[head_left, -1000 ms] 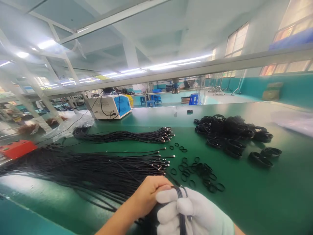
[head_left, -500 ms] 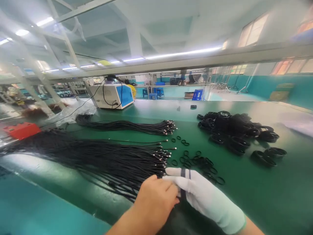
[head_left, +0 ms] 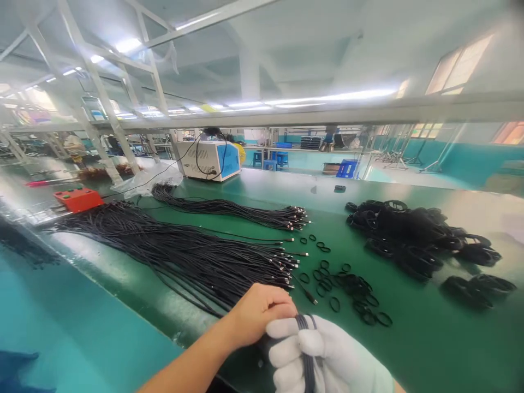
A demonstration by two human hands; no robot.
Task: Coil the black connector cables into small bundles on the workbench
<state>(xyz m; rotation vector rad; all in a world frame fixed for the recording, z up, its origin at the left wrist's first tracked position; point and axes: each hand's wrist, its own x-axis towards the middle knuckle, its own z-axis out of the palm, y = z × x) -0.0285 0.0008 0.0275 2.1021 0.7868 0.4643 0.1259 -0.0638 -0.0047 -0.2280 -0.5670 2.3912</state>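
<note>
At the bottom of the view my bare left hand [head_left: 257,314] is closed in a pinch on a thin black cable [head_left: 305,349]. My right hand [head_left: 323,357], in a white glove, is curled into a fist with that cable looped over its fingers. Both hands hover over the near edge of the green table [head_left: 429,338]. Just beyond them lies a big fan of loose black cables [head_left: 180,256] with metal plug ends. Small black rubber rings [head_left: 347,289] are scattered to the right of the plug ends.
A second cable bundle [head_left: 237,210] lies farther back. Coiled black cables [head_left: 413,237] are heaped at the right. A white and blue machine [head_left: 210,161] stands at the back, a red box [head_left: 77,199] at the left. A metal frame runs overhead.
My gloved right hand went from stretched out flat over the rings to a fist drawn back toward me. The left hand stayed pinched beside it. My view swung to the left.
</note>
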